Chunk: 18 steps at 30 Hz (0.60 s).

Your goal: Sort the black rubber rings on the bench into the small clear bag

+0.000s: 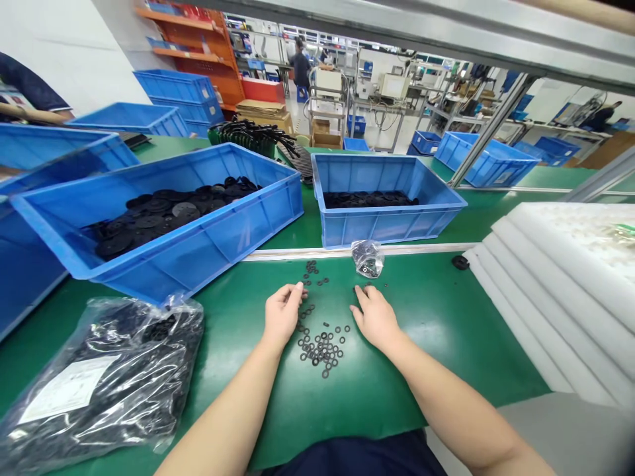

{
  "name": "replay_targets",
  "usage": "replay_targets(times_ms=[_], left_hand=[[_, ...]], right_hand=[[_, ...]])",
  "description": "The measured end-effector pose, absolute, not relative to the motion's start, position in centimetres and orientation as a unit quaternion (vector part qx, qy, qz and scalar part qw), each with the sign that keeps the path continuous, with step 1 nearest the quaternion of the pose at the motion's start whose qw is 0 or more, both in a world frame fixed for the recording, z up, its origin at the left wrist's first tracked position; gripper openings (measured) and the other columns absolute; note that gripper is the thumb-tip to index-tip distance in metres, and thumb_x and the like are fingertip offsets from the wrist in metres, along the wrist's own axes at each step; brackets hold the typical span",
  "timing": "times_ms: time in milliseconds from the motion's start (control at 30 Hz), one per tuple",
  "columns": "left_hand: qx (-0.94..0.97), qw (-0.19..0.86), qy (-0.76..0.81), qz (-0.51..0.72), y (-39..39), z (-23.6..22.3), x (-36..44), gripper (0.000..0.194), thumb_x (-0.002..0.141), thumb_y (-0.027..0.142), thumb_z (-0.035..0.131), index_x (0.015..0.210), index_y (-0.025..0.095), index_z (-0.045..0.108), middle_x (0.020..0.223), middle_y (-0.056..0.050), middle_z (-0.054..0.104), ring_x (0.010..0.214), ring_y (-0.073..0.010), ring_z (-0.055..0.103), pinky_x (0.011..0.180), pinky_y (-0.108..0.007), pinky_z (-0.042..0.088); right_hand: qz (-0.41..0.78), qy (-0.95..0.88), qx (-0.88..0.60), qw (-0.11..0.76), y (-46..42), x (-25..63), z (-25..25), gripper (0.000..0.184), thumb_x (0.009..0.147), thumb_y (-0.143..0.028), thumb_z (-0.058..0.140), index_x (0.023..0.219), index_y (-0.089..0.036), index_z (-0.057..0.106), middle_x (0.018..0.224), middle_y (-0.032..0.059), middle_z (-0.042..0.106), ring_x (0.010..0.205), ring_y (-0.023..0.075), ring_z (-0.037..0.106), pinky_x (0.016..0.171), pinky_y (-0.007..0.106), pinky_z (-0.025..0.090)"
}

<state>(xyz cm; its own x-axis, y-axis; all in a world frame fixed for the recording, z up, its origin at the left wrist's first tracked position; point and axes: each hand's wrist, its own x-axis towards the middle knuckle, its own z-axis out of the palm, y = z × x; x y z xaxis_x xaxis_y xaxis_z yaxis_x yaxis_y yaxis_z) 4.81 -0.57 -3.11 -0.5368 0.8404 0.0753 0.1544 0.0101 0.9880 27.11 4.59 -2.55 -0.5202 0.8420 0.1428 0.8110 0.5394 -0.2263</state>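
A loose cluster of small black rings (322,350) lies on the green tabletop between my two hands. My left hand (282,316) is to the left of it, fingers curled with thumb and forefinger close together; what they hold, if anything, is too small to make out. Some more black rings (311,266) lie just beyond its fingertips. My right hand (376,318) rests palm down on the right, thumb and fingers apart, its fingertips touching the table by a few tiny dark pieces. Just beyond it sits a small clear plastic bag (367,258) with dark parts inside.
Two blue bins (258,228) (387,225) with black parts stand at the back. On the left lies a large clear bag (149,370) of black parts with a white label. White foam sheets (546,297) are stacked at right, beside a black round part (460,262). A metal frame crosses above.
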Motion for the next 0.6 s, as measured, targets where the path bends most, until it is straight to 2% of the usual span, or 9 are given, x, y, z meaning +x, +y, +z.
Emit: replay_targets(times_ms=[100,233,367,467,600], left_hand=[[0.388,0.296,0.648,0.585,-0.5,-3.0,4.7,0.035,0.085,0.049,0.060,0.070,0.018,0.066,0.064,-0.002,0.063,0.066,-0.0155,0.060,0.064,-0.026,0.047],[0.419,0.308,0.641,0.564,-0.5,-3.0,4.8,0.036,0.084,0.050,0.060,0.067,0.018,0.064,0.065,-0.002,0.065,0.068,-0.0157,0.061,0.068,-0.027,0.047],[0.477,0.359,0.625,0.503,-0.7,-2.4,4.2,0.035,0.081,0.053,0.064,0.075,0.018,0.067,0.069,-0.002,0.067,0.062,-0.0150,0.057,0.062,-0.027,0.045],[0.579,0.411,0.571,0.411,-1.1,-1.6,3.9,0.030,0.079,0.049,0.068,0.083,0.019,0.072,0.078,-0.003,0.071,0.070,-0.0173,0.061,0.067,-0.029,0.048],[0.695,0.353,0.545,0.308,-1.6,-1.1,4.4,0.021,0.082,0.041,0.066,0.076,0.022,0.072,0.079,-0.004,0.070,0.080,-0.0204,0.061,0.079,-0.034,0.046]], right_hand=[[0.025,-0.874,-0.481,0.059,4.3,26.7,-2.2,0.045,0.098,-0.034,0.052,0.138,-0.015,0.057,0.114,0.0178,0.059,0.106,0.0314,0.055,0.086,0.041,0.052],[0.010,-0.878,-0.477,0.040,4.3,26.2,-2.3,0.045,0.099,-0.031,0.050,0.138,-0.010,0.057,0.110,0.0214,0.057,0.104,0.0343,0.053,0.082,0.045,0.050],[0.016,-0.881,-0.469,0.050,4.8,25.4,-2.8,0.041,0.098,-0.017,0.043,0.136,-0.010,0.057,0.107,0.0215,0.059,0.101,0.0325,0.052,0.082,0.044,0.049],[0.015,-0.879,-0.471,0.065,6.2,24.0,-3.4,0.044,0.095,-0.007,0.039,0.134,-0.011,0.059,0.109,0.0196,0.060,0.102,0.0302,0.054,0.085,0.041,0.048],[0.073,-0.873,-0.462,0.138,8.3,22.4,-4.1,0.038,0.099,-0.013,0.041,0.129,-0.012,0.062,0.108,0.0151,0.063,0.103,0.0256,0.056,0.093,0.037,0.047]])
